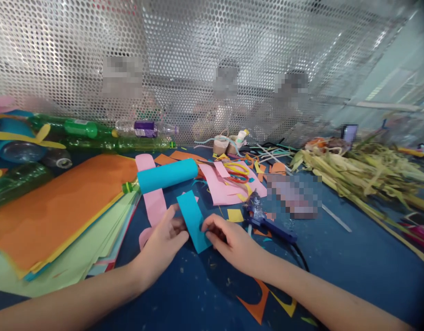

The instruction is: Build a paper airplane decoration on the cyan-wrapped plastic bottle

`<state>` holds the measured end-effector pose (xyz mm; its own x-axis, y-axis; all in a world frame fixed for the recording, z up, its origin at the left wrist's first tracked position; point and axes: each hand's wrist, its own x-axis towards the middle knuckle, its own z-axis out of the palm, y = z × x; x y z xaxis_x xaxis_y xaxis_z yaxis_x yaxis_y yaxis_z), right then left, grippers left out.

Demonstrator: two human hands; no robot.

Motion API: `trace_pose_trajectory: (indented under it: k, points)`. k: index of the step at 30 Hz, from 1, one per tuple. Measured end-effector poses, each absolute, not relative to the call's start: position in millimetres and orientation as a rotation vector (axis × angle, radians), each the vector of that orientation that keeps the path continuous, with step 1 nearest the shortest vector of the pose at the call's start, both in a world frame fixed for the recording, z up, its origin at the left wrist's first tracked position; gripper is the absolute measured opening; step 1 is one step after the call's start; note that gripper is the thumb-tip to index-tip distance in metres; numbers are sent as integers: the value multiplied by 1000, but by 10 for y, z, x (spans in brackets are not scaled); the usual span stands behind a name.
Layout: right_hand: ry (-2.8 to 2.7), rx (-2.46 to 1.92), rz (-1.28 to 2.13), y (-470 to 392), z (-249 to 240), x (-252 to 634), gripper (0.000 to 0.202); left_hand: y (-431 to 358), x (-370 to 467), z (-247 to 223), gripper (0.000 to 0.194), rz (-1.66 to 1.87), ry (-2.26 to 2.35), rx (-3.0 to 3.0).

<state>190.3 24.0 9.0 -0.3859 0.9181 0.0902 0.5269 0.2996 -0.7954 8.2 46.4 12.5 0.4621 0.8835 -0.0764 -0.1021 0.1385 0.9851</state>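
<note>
A tall silver sheet of perforated metal (198, 41) spans the background, with blurred figures of people showing in it. In front of it spreads my dark blue counter (336, 257). A large stack of coloured paper (67, 211), orange on top with yellow, blue and pale green sheets beneath, covers its left side. A heap of dry, yellow-green husks (377, 174) lies at the far right. Clear and green plastic bottles (91, 131) lie at the far left, against the metal. My two bare hands meet at the centre. My left hand (165, 236) has its fingers curled at the left edge of a bright blue paper strip (191, 216); I cannot tell whether they grip it. My right hand (234, 239) pinches the strip's lower right side between thumb and fingers. The strip is tilted, with a bend near its lower end, above the counter. Just beyond it, a roll covered in bright blue paper (167, 175) lies across a long pink paper strip (151, 193), a green cap (127, 187) near its left end. To the right are a pink paper sheet (222, 191), a dark blue glue gun (270, 225) with a black cord, and red and yellow-handled scissors (237, 174). The smallest items are orange and yellow paper scraps (235, 215).
</note>
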Motion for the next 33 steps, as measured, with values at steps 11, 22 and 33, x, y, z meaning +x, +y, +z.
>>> trace_pose_trajectory:
  k: [11,22,33]
  points:
    - [-2028,-1256,888,230,93,1895,15,461,85,103,27,838,934,1298]
    - [-1973,-1356,824,210,94,1893,16,469,78,45,45,899,865,1221]
    - [-2245,-1390,294,356,225,1950,42,487,78,-103,51,928,794,1253]
